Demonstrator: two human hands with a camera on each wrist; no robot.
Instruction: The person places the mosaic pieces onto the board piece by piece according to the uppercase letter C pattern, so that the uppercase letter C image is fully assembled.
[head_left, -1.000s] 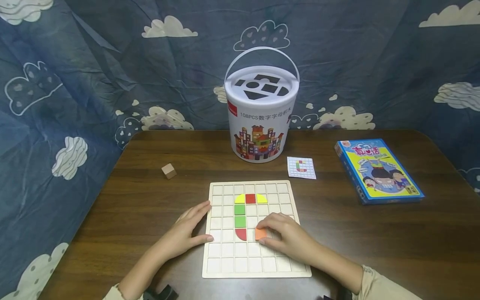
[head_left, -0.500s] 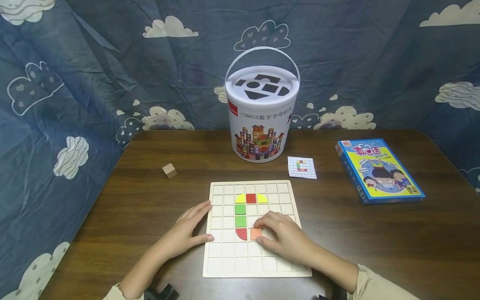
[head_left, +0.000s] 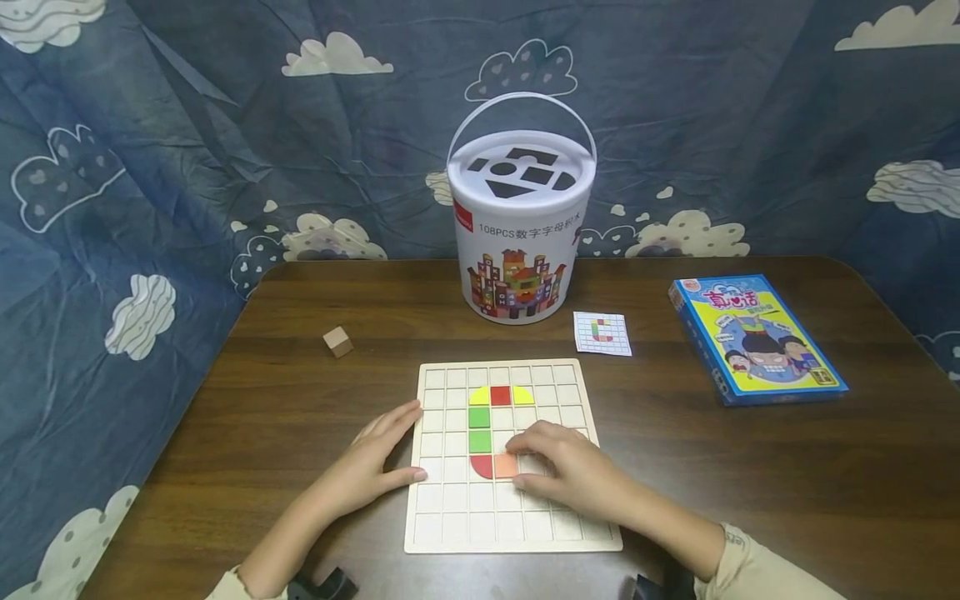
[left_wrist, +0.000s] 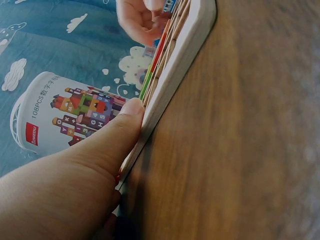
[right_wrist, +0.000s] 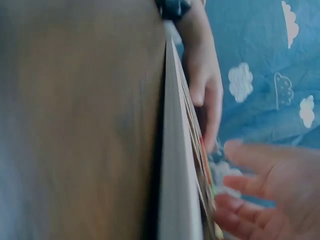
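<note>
A pale wooden grid board point(head_left: 450, 529) lies in front of me on the table. On it sit yellow quarter-round tiles point(head_left: 522, 396), a red square tile point(head_left: 500, 396), green square tiles point(head_left: 479, 418) and a red quarter-round tile point(head_left: 482, 467). An orange square tile point(head_left: 506, 466) lies flat in the cell right of the red quarter-round. My right hand point(head_left: 570, 471) hovers close at that orange tile, thumb and fingertips spread apart around it. With fingers extended, my left hand point(head_left: 375, 458) rests against the board's left edge; its thumb point(left_wrist: 131, 107) touches the rim in the left wrist view.
Behind the board stands a white lidded block bucket point(head_left: 521, 225). A small pattern card point(head_left: 602, 334) lies right of it, and a blue-yellow boxed game point(head_left: 759, 340) further right. One plain wooden cube point(head_left: 338, 342) is at left. A cloud-print cloth point(head_left: 375, 150) hangs behind.
My right hand has slid the orange tile left into the cell beside the red quarter-round, and its fingers have parted slightly from it. The left hand has stayed in place.
</note>
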